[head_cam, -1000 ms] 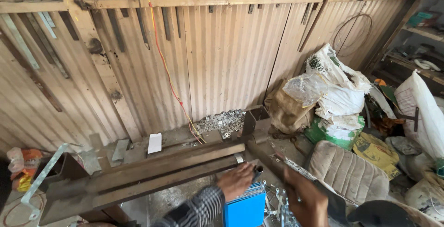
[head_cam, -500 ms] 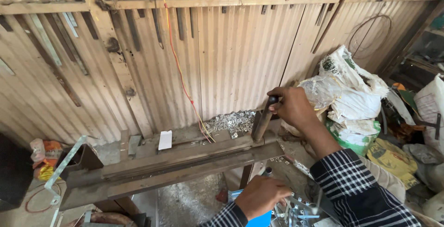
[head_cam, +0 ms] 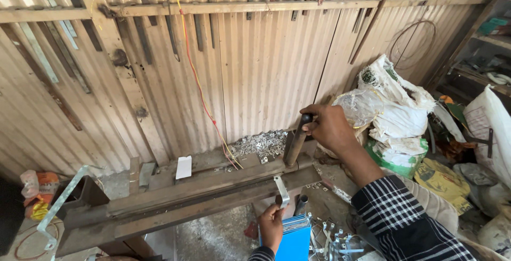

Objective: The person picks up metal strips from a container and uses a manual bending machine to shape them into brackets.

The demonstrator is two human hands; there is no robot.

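Two bare hands work at a long steel bending machine (head_cam: 175,202) that runs from nine o'clock toward the centre. Nearest, at six o'clock, the left hand (head_cam: 272,227) rises from the bottom edge, knuckles up, its fingers closed on the lower end of a bent strip of bright metal (head_cam: 281,191), which stands up from the hand and touches the machine's front bar. Just beside that hand at five o'clock are a blue sheet (head_cam: 296,239) and a heap of small bent metal pieces (head_cam: 335,239). Farther up, at about two o'clock from the left hand, the right hand (head_cam: 331,128) reaches forward on a checked sleeve (head_cam: 396,213), wrist bent, fingers wrapped tight round the top of the machine's dark upright lever (head_cam: 296,141). Behind the lever, a pile of small shiny offcuts (head_cam: 259,144) lies against the corrugated metal wall (head_cam: 266,69). At three o'clock, white sacks (head_cam: 396,106) are stacked.
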